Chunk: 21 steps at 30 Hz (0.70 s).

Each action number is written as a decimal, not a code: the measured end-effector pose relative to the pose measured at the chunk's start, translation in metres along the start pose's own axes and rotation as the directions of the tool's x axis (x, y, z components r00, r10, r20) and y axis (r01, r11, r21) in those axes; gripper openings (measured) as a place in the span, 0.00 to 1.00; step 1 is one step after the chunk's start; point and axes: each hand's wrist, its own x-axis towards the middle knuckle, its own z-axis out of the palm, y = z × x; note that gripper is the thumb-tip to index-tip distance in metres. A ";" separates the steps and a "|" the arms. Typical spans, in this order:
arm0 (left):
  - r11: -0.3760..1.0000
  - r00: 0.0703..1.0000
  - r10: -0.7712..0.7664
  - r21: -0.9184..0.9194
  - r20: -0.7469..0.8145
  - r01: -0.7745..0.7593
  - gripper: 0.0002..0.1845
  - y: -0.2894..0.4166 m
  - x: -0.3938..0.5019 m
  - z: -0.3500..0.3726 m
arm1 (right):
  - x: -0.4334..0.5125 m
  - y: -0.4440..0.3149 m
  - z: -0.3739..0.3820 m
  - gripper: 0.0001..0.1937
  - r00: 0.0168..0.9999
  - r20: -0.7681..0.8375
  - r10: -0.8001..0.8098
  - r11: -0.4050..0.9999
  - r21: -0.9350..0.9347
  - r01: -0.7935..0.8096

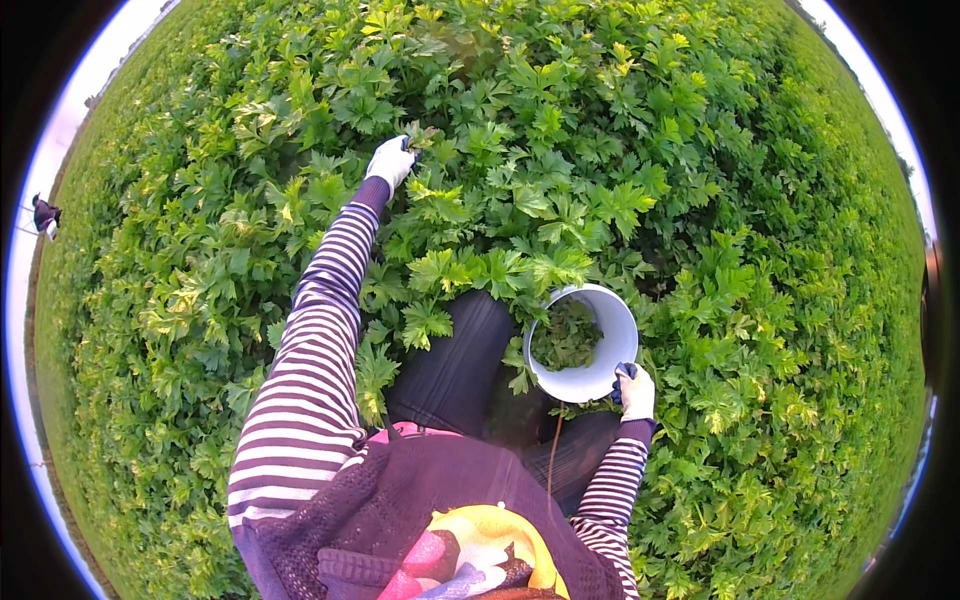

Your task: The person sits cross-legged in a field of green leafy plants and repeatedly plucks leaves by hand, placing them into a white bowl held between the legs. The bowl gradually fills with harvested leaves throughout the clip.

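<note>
My left hand (394,160), in a white glove with dark blue fingers, reaches out over the plants and is closed on a leaf sprig (421,137) with dull, partly brownish leaflets. Whether that sprig is still attached to a plant I cannot tell. My right hand (634,391), gloved the same way, grips the near right rim of a white plastic bucket (621,330). Picked green leaves (568,335) lie inside the bucket, which stands or hangs in front of my right leg; its underside is hidden.
Dense leafy green plants (525,202), celery-like, surround me on all sides. Some leaves have yellow patches. My knee (457,360) presses among them. A thin brown cord (555,457) hangs below the bucket. Another person (46,216) is far off at the left edge.
</note>
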 end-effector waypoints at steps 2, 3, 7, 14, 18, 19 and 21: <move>0.893 0.997 -0.062 -0.445 0.044 0.075 0.12 -0.015 -0.008 0.002 | -0.001 0.000 0.000 0.11 1.000 0.002 -0.022 0.999 0.022 0.022; 0.576 0.956 -0.202 -0.764 0.213 0.291 0.11 -0.022 -0.011 0.003 | -0.001 0.000 0.000 0.11 0.999 0.015 0.031 0.999 0.036 -0.031; 0.024 0.851 -0.159 -0.860 0.501 0.510 0.12 -0.042 -0.032 0.008 | -0.002 0.001 0.000 0.12 0.996 0.050 0.074 0.996 0.053 -0.076; 0.119 0.972 -0.175 -0.977 0.154 0.176 0.11 0.019 -0.126 -0.010 | 0.005 0.003 0.004 0.13 1.000 0.024 0.003 1.000 0.030 -0.004; 0.351 0.974 0.192 -0.935 0.116 0.042 0.20 0.097 -0.161 -0.053 | 0.005 -0.010 0.006 0.08 0.991 -0.028 -0.134 0.991 -0.018 0.134; 0.342 0.922 0.323 -0.935 0.214 0.097 0.22 0.117 -0.176 -0.051 | 0.004 -0.014 0.008 0.08 0.999 0.033 0.031 0.997 0.076 -0.033; 0.358 0.807 0.475 -0.915 0.350 0.186 0.18 0.156 -0.212 -0.026 | 0.003 -0.019 0.007 0.09 0.997 0.061 0.054 0.998 0.039 -0.057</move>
